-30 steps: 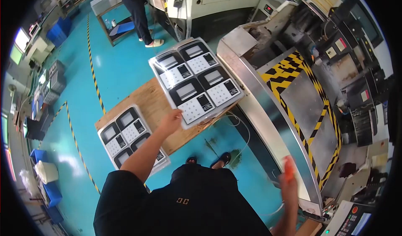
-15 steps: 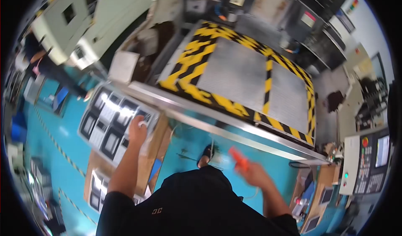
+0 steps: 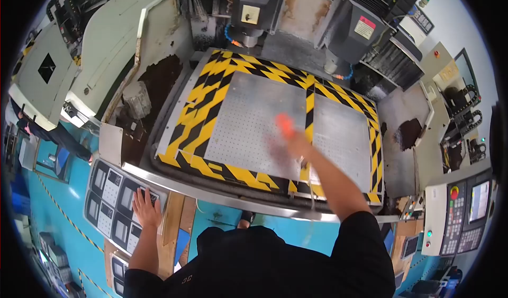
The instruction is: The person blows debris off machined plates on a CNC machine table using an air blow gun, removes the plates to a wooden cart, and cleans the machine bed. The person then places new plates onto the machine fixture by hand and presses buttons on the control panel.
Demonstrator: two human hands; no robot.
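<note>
Left hand (image 3: 146, 209) lies open, fingers spread, on the printed panels (image 3: 108, 192), resting on the wooden bench (image 3: 172, 218), outside the machine! Beyond, the blurred right hand (image 3: 299, 145) grips an orange tool (image 3: 284, 124) over the perforated bed (image 3: 248, 123); how much is done, I can't tell.

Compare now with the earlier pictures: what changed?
The right hand swung from outside the machine to above its metal bed, still holding the orange object. The left hand moved from the panels' edge to lie spread on top. The panels stayed on the wooden table.
</note>
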